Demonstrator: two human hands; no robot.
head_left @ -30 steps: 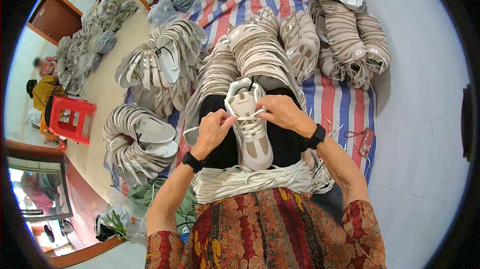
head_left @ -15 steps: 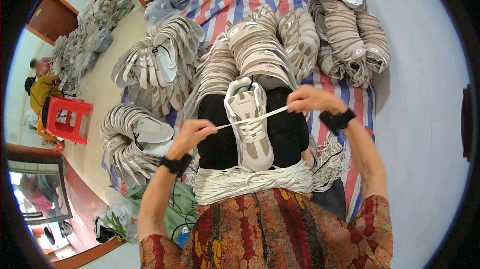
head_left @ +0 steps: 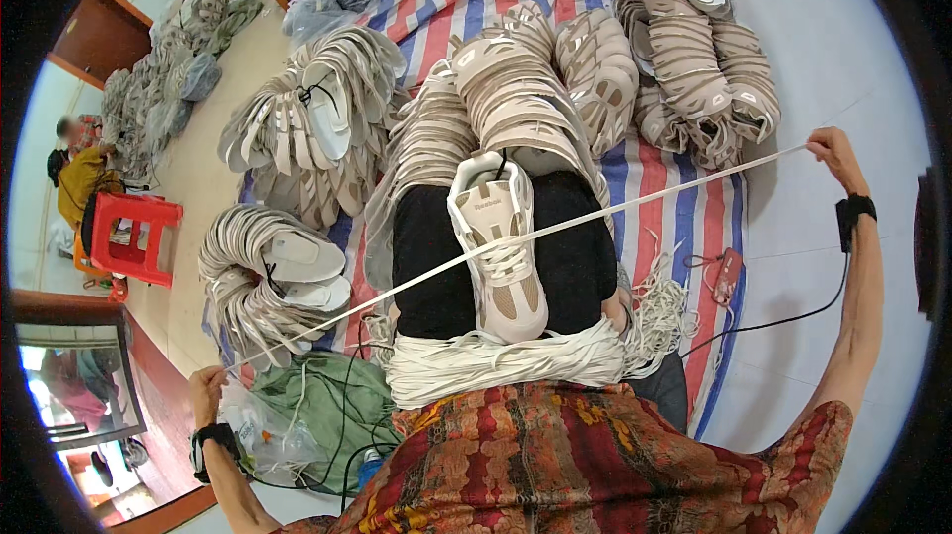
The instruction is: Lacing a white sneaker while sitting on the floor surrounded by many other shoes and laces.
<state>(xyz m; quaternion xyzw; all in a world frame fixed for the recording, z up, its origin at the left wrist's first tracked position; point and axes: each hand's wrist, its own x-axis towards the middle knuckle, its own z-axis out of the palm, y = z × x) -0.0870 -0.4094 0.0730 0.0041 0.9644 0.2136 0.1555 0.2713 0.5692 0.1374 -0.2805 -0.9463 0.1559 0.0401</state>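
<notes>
A long white shoelace [head_left: 635,205] runs taut across the view, from lower left to upper right. My left hand [head_left: 207,393] is closed on one part of it near the green cloth, and my right hand [head_left: 838,156] pinches it far out over the pale floor at the right. Midway, the lace crosses the lower eyelets of a beige and white shoe upper [head_left: 511,306], which rests on my black-clad lap with its toe toward me. Some lacing shows just below that crossing. A thick bundle of white laces [head_left: 506,367] lies across my lap against my patterned top.
Stacked shoe uppers [head_left: 516,103] stand just beyond my knees on a striped sheet [head_left: 426,23], with further stacks [head_left: 268,266] to the left. Loose laces [head_left: 659,326] and a red object [head_left: 727,274] lie at right. A red stool [head_left: 134,237] and a seated person [head_left: 84,177] are farther left.
Both hands have moved wide apart, left hand down and leftward, right hand up and rightward, drawing the lace out long across the shoe. The shoe upper stays nearly in place.
</notes>
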